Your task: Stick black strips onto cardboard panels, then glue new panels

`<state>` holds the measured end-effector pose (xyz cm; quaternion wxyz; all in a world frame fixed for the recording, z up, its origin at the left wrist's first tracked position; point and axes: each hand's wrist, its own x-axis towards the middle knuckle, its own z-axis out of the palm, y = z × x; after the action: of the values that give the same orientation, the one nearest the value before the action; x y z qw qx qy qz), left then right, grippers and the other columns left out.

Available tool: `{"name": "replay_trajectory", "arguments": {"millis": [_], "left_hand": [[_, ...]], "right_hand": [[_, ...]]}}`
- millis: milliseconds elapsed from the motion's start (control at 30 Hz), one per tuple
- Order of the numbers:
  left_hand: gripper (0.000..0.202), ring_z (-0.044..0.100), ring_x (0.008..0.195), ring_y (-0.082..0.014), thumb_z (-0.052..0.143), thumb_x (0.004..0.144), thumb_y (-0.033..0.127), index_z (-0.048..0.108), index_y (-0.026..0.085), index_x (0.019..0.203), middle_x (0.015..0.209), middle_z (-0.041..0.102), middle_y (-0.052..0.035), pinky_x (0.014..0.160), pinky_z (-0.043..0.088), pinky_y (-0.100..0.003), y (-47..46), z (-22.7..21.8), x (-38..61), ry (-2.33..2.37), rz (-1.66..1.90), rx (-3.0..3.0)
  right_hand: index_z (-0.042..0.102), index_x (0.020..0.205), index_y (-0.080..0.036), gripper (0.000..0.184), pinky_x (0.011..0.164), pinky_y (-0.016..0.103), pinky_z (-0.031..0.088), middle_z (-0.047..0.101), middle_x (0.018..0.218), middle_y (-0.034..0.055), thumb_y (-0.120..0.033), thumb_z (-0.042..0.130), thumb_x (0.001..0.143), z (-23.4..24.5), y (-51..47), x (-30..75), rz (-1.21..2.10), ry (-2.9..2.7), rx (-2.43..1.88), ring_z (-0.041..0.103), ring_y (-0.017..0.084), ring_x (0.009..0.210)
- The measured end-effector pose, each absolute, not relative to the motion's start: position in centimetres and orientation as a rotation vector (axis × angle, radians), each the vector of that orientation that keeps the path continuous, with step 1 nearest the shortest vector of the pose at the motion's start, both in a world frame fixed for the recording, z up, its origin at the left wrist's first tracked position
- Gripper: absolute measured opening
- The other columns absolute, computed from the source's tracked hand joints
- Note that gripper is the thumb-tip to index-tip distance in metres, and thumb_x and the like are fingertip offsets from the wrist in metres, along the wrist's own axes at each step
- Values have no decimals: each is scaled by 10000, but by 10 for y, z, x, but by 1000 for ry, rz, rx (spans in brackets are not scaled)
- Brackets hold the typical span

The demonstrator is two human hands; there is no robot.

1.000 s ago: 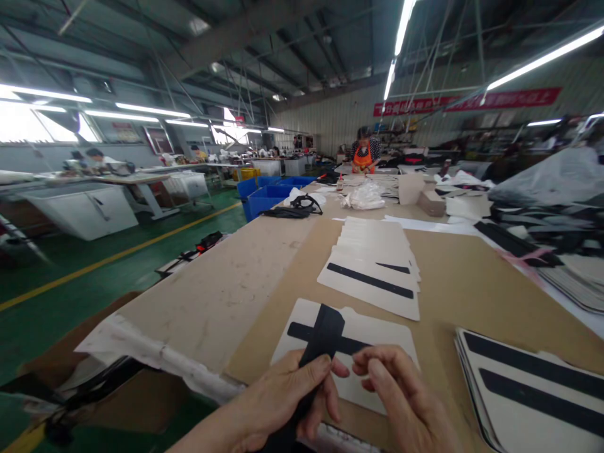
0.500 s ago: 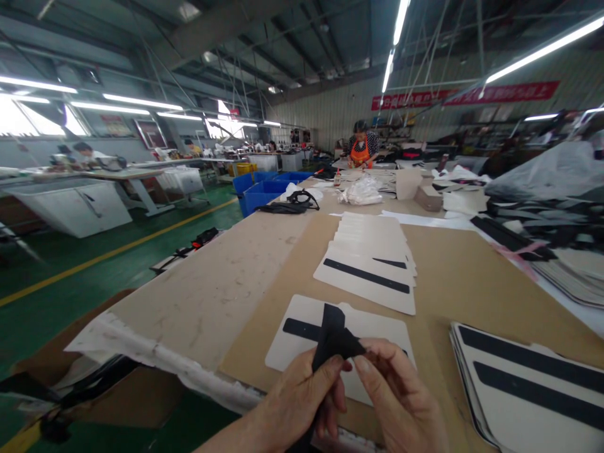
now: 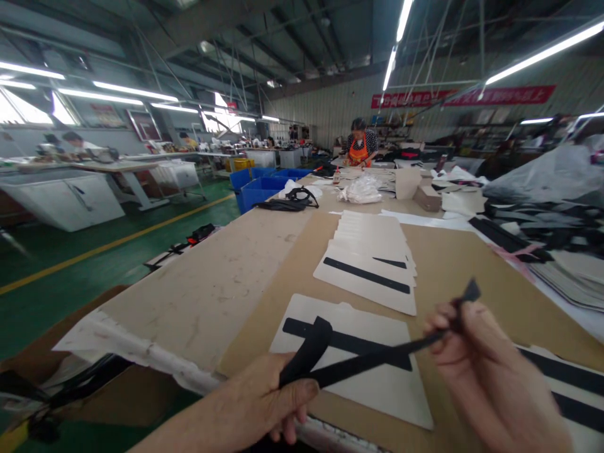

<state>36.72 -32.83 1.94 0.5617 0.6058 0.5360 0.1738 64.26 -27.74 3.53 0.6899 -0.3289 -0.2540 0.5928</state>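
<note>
My left hand (image 3: 264,396) is closed around a bundle of black strips (image 3: 309,352), the thumb pressing on top. One black strip (image 3: 363,365) stretches from it, slanting up to my right hand (image 3: 486,365), whose fingers pinch its far end. Beneath the strip lies a cream board (image 3: 302,302) with rounded corners and a dark band (image 3: 346,340) across it. Farther back, several similar cream boards (image 3: 368,239) overlap in a fanned row, the nearest bearing one dark band. Another pile of banded boards (image 3: 576,384) is partly hidden behind my right hand.
Brown board (image 3: 255,333) covers part of the long table. At the table's left stand blue bins (image 3: 259,192). Black straps (image 3: 287,204) and a clear plastic bag (image 3: 361,190) lie farther back. A person in an orange apron (image 3: 359,153) is at the far end.
My right hand has moved right and slightly up, drawing one black strip out from the bundle. My left hand has shifted left and down, still holding the rest.
</note>
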Motion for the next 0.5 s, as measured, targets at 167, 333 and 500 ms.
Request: {"name": "replay_trajectory", "arguments": {"millis": [167,333,500], "left_hand": [[187,633,791,-192,548,882,370,665,225,865,766,655,-5,729,496,-275,-322,34,328,1506,321,1943],[280,553,991,-253,470,795,48,637,200,962,999,626,-75,850,492,-381,-280,4,341,1640,91,2562],[288,512,1021,-250,442,839,59,601,165,1054,1048,604,-97,875,490,-373,-253,-29,344,1674,129,2665]], "right_hand": [[607,812,-219,258,286,139,257,450,568,-71,-362,794,706,63,-254,684,1314,-902,-991,296,30,353],[621,883,-226,383,356,148,289,535,535,-61,-505,788,680,53,-227,635,1490,-1350,-1316,407,62,396],[600,837,-224,204,443,183,326,633,647,-51,-389,689,757,31,-197,575,1554,-1662,-1333,483,79,478]]}}
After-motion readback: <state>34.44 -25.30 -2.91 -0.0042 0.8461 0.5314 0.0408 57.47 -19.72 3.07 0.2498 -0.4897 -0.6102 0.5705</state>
